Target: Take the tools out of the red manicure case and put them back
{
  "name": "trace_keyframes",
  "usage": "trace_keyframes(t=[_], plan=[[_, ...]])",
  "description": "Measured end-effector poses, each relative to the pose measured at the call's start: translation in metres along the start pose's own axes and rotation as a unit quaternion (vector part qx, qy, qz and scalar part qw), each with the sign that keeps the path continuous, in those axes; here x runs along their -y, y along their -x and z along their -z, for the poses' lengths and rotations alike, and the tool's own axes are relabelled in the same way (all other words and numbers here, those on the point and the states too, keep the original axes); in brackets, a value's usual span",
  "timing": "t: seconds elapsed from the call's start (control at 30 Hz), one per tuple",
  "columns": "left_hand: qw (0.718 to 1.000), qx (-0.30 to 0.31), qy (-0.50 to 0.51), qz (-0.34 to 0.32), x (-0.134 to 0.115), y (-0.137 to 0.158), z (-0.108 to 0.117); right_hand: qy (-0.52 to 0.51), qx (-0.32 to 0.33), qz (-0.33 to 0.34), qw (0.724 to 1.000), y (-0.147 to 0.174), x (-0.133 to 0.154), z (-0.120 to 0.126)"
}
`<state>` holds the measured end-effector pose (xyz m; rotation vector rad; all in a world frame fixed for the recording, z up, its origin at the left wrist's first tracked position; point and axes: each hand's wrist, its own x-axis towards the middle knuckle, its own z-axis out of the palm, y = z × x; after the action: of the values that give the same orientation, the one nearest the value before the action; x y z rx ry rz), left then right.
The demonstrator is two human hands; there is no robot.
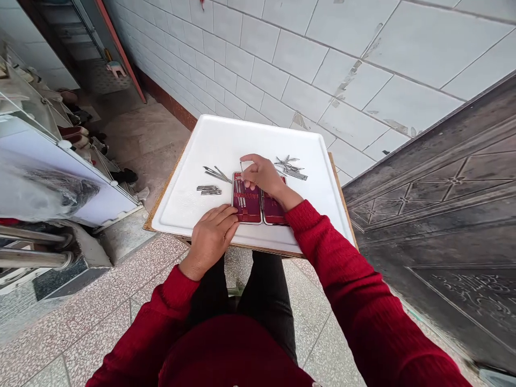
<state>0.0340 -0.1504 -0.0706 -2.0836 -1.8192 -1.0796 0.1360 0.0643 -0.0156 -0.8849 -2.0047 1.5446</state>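
A manicure case with a dark red lining lies unfolded on a white board. Several slim metal tools sit under the loops of its left half. My left hand grips the lower left corner of the case, fingers together on its edge. Above the left half, my right hand pinches a thin metal manicure tool upright between thumb and forefinger. My right hand and wrist hide part of the right half. Left of the case lie nail clippers and several slender metal tools.
Behind the case, to the right, is a pile of metal scissors and clippers. A white tiled wall stands behind the board. On the right is a dark carved panel; on the left, a rack with shoes.
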Motion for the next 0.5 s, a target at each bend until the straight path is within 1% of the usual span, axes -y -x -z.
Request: trace_keyframes(t=[0.07, 0.2, 0.4, 0.5], plan=[[1.000, -0.003, -0.001, -0.001, 0.000, 0.000, 0.000, -0.030, -0.010, 0.007, 0.999, 0.002, -0.009, 0.004], [1.000, 0.001, -0.001, 0.002, 0.000, -0.001, 0.001, -0.041, -0.014, 0.009, 0.999, 0.002, -0.016, 0.003], [1.000, -0.002, -0.005, 0.001, 0.000, -0.003, 0.001, -0.001, -0.026, -0.009, 1.000, 0.002, -0.015, -0.002], [1.000, 0.001, -0.003, 0.004, 0.000, -0.003, 0.001, 0.040, -0.035, -0.001, 0.999, 0.001, -0.016, -0.002]])
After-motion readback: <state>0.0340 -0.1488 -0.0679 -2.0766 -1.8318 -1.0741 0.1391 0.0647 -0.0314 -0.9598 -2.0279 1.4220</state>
